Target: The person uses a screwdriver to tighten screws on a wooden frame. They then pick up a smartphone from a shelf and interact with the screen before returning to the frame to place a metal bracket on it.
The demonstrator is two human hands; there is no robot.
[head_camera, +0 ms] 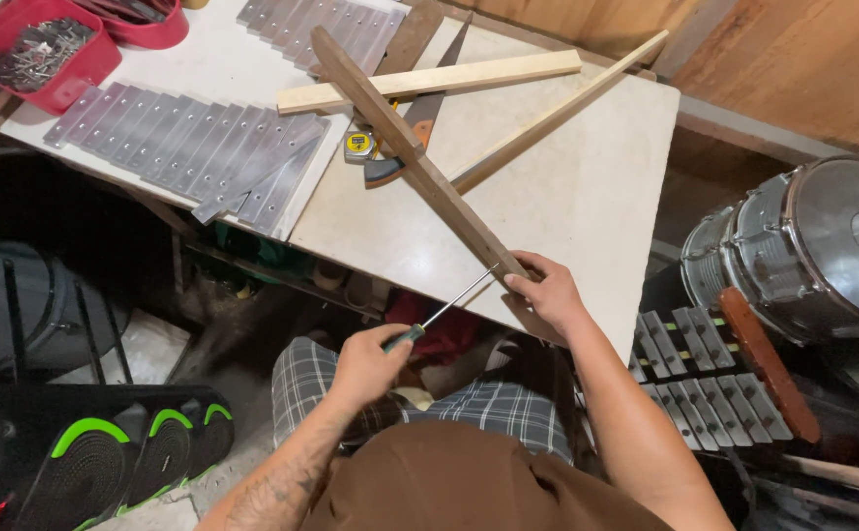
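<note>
Head view: left hand (365,366) clenched round green-handled screwdriver (439,313), its tip touching the near end of the long dark wooden slat (414,157), lower centre of frame. Right hand (547,292) clamps that slat end on pale bench (567,187). Yellow tape measure (358,146) beside slat.

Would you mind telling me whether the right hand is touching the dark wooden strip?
Touching. The head view shows the right hand gripping the near end of the dark wooden strip, its fingers wrapped over the wood at the table edge.
</note>
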